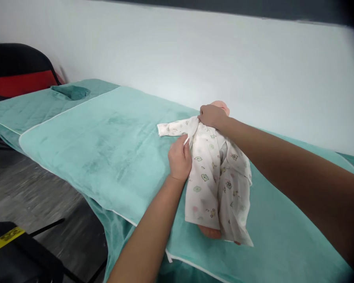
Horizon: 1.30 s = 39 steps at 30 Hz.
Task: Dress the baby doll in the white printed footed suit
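A baby doll (221, 104) lies on its back, dressed in a white printed baby gown (203, 173). The gown's front is partly open in the middle, and one sleeve stretches out to the left. My left hand (179, 157) is closed at the side of the gown, pinching a bit of white cloth or a tie below that sleeve. Up at the neckline, my right hand (211, 115) is closed on the gown's fabric and hides part of the doll's head. The doll's feet show below the hem.
A teal padded cover (106, 137) lies over the bed, with a face hole (73, 92) at the far left end. Behind it rises a white wall (153, 59). A black and red chair (20, 70) and a black bag-like object (20, 255) with a yellow strip are at left.
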Tool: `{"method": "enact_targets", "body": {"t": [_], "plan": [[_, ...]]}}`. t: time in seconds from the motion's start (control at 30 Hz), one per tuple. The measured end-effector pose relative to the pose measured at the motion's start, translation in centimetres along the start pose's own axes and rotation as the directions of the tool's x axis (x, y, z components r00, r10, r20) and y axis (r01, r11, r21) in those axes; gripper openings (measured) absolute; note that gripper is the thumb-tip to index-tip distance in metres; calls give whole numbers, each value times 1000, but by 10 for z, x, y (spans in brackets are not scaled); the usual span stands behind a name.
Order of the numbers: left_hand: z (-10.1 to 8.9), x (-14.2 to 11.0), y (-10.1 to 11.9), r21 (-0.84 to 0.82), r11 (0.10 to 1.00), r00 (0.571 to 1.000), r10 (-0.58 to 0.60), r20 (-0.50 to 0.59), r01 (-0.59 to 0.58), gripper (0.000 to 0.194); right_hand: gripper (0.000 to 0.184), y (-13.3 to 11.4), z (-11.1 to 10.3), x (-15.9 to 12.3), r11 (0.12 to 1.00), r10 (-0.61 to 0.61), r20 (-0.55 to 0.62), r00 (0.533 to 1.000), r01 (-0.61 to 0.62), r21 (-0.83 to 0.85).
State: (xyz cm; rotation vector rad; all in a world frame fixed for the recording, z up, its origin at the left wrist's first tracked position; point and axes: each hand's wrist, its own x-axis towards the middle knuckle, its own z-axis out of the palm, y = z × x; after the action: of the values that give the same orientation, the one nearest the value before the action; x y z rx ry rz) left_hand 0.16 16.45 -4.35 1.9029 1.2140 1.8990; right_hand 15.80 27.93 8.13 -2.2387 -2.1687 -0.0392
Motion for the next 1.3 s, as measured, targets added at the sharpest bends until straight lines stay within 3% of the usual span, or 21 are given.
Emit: {"method": "enact_targets", "body": {"t": [0.07,0.1,0.17,0.2,0.27,0.33,0.37,0.47,0.57,0.73,0.8,0.93,1.0,1.07,1.17,1.23,1.3], "plan": [[-1,0,4,-77,995,998,-59,33,62,26,38,6,1,-5,971,-229,-65,971,233,53],[-1,0,6,-136,983,992,-116,50,122,25,46,9,1,-8,920,-377,-87,922,384,80],[-1,3,10,-309,906,957,-264,122,289,25,57,11,-1,-14,768,-627,-74,776,631,107],[0,5,12,-420,821,922,-336,191,386,26,58,10,-3,-18,708,-701,-30,713,700,97],[0,10,14,-611,566,832,-413,371,553,35,48,5,-9,-24,639,-768,79,636,769,12],[-2,13,14,-694,307,751,-397,528,651,47,35,-3,-15,-27,594,-770,167,615,788,-162],[-3,14,13,-699,220,720,-378,582,681,51,30,-5,-19,-27,570,-760,190,621,778,-263],[-10,15,11,-656,140,662,-306,684,742,46,22,-4,-30,-28,496,-759,152,633,714,-494],[-15,17,10,-609,171,632,-251,733,774,36,21,12,-39,-34,500,-786,26,617,661,-559],[-14,18,14,-640,257,689,-251,679,724,46,28,49,-34,-59,625,-706,-178,685,485,-612],[-13,18,17,-586,353,675,-236,699,729,55,27,59,-23,-71,681,-660,-230,716,440,-585],[-12,17,23,-504,486,669,-259,697,714,80,27,66,6,-85,895,-425,-411,807,308,-322],[-11,18,24,-489,524,688,-296,663,697,75,27,64,20,-87,959,-279,-510,814,263,-104],[-11,18,23,-454,572,700,-336,630,683,57,28,62,32,-88,955,-163,-589,791,277,108],[-11,18,25,-399,634,719,-387,578,662,35,24,60,45,-88,877,-26,-653,757,331,349],[-12,16,33,-390,693,765,-376,523,606,23,21,60,49,-89,824,12,-660,751,367,432],[-13,16,46,-373,787,839,-311,447,491,14,22,61,49,-91,780,10,-659,752,406,476]]}}
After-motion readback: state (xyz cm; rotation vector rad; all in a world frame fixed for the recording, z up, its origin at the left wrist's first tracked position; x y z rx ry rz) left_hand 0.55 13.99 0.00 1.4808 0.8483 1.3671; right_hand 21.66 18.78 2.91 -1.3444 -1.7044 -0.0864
